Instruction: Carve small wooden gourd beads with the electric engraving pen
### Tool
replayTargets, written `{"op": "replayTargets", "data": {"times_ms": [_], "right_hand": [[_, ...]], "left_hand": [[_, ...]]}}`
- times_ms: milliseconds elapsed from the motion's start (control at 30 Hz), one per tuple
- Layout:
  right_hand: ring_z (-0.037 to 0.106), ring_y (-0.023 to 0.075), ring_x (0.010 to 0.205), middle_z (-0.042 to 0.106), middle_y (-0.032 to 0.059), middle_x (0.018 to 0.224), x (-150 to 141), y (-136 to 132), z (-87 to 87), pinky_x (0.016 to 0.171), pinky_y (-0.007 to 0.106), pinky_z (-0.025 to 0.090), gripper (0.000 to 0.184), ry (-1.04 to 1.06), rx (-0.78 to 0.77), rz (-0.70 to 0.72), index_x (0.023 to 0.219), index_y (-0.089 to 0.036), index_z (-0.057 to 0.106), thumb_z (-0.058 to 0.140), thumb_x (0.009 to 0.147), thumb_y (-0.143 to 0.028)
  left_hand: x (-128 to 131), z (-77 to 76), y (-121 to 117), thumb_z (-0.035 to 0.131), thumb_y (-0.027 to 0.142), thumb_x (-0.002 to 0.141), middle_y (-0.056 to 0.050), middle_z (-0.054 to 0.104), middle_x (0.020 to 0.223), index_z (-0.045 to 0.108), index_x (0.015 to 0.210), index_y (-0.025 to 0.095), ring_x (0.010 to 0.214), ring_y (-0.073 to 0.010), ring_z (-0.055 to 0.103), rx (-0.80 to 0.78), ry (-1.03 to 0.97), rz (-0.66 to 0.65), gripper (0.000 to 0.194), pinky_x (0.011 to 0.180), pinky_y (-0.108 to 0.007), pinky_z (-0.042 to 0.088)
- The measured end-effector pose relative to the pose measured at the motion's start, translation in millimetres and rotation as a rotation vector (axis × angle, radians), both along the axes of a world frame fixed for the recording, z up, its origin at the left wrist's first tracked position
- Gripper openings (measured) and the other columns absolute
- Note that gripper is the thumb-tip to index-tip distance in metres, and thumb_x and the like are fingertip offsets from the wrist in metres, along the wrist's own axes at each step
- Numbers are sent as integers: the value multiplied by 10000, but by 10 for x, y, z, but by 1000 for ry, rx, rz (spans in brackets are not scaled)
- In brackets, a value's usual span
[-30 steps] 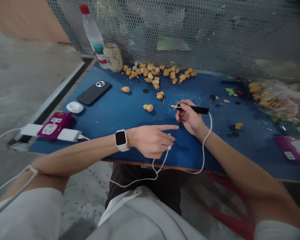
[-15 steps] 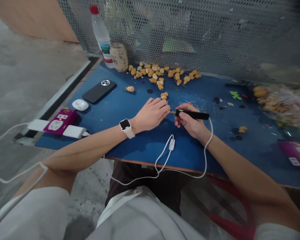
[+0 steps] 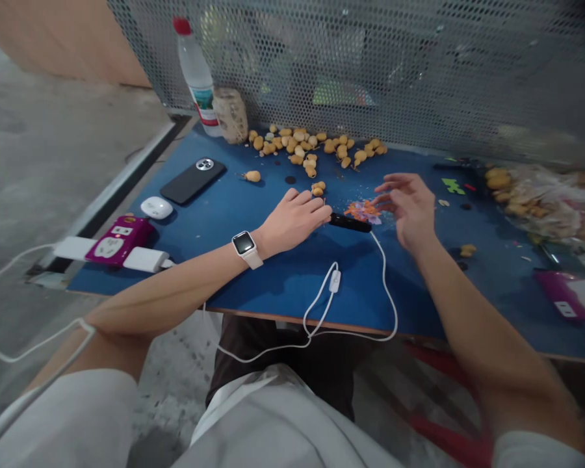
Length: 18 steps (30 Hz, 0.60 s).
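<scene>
My left hand (image 3: 295, 222), with a white watch (image 3: 244, 243) on its wrist, is closed low over the table. Its fingertips cover the near end of a black pen-shaped corded tool (image 3: 351, 223); anything else under the fingers is hidden. A white cord (image 3: 389, 296) runs from the tool's other end and hangs over the table edge. My right hand (image 3: 409, 211) is empty, fingers apart, beside a small pile of orange and purple bits (image 3: 363, 211). Just beyond the left fingers lie small yellow gourd-shaped pieces (image 3: 318, 189).
Many more small gourds (image 3: 299, 140) lie along the mesh panel (image 3: 394, 71). A bottle (image 3: 197, 78), jar (image 3: 231, 116), phone (image 3: 194, 181), white case (image 3: 156, 207) and purple power socket (image 3: 119, 240) stand left. A plastic bag of gourds (image 3: 541, 195) is right. An inline switch (image 3: 335, 281) lies in front.
My right hand has let go of the black tool and moved right and away, its fingers opening. The tool has shifted left against my left fingers. Orange and purple bits are now uncovered.
</scene>
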State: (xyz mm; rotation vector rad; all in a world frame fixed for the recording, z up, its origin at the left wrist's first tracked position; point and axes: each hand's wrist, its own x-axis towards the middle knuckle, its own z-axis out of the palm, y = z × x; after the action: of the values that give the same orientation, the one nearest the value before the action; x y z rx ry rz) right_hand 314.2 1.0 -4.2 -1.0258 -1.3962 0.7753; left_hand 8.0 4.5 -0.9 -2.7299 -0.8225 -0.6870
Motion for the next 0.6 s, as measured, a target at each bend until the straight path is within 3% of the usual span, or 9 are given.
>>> {"op": "replayTargets", "data": {"times_ms": [100, 167, 367, 600], "right_hand": [[847, 321, 1046, 881, 93, 1163, -268, -256, 49, 989, 509, 684, 331, -488, 167, 130, 1212, -301, 799, 888, 919, -424], [845, 321, 1009, 883, 83, 1116, -463, -385, 12, 927, 486, 683, 250, -660, 277, 144, 1169, -296, 784, 832, 934, -364], [817, 275, 890, 857, 49, 994, -622, -415, -152, 822, 418, 658, 139, -732, 445, -3, 1077, -302, 721, 749, 943, -275], [833, 258, 891, 877, 40, 1014, -608, -441, -114, 821, 403, 660, 99, -737, 536, -55, 979, -307, 742, 719, 965, -211]], "left_hand": [[41, 16, -61, 382, 282, 1287, -114, 773, 1034, 736, 1147, 200, 1020, -295, 635, 81, 47, -18, 390, 872, -433, 368], [72, 20, -104, 408, 236, 1276, -105, 768, 1017, 741, 1165, 200, 1026, -296, 642, 114, 56, -28, 353, 873, -433, 368], [100, -17, -159, 402, 263, 1283, -92, 757, 970, 729, 1099, 188, 1000, -285, 649, 109, 12, -30, 383, 849, -433, 365], [92, -43, -159, 305, 341, 1298, -97, 764, 959, 713, 1105, 184, 957, -281, 617, 53, 17, -46, 478, 858, -435, 373]]}}
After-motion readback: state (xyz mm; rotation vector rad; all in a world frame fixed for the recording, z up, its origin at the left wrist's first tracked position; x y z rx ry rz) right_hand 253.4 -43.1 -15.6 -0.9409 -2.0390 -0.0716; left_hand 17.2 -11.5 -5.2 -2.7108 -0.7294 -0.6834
